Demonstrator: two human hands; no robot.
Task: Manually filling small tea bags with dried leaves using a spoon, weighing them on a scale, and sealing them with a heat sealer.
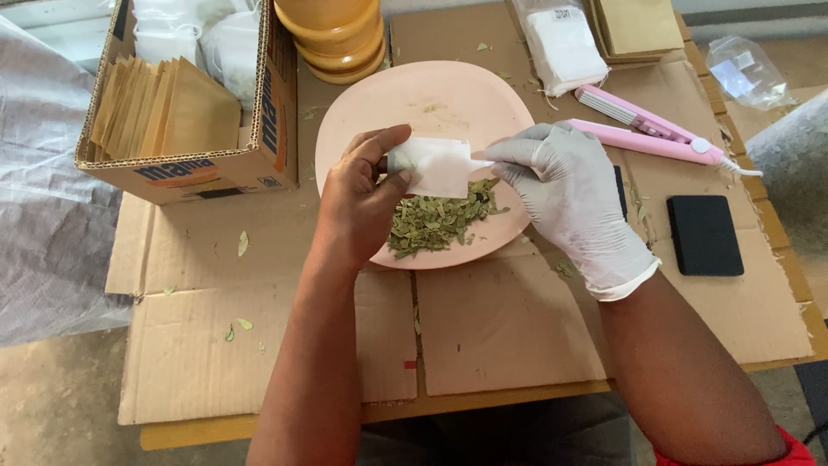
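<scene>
The left hand (366, 194), bare, was closed in a pinch on a small white paper sachet (435, 166), thumb and forefinger gripping its left end so that the sachet stood out sideways toward the other hand. The right hand (573, 194), in a pale grey glove, had its fingers drawn together around a slim white tool whose tip met the right edge of the sachet; how much of the tool lay inside the fist could not be told. The sachet hung between the two hands, just above a heap of dried green leaves (440, 220) that lay directly beneath them on the near part of a round pink plate (448, 103). Beyond the right hand, touching distance from its knuckles, lay a pink heat sealer (647, 134), and just to the right of that wrist a flat black rectangular pad (705, 235). Beyond the left hand stood a cardboard box (259, 138) holding a row of brown paper envelopes (164, 108). Further off past the plate were a stack of yellow bowls (341, 39) and a packet of white sachets (561, 43). Flattened cardboard sheets (500, 328) covered the tabletop under both forearms, with a few stray leaves scattered on them.
</scene>
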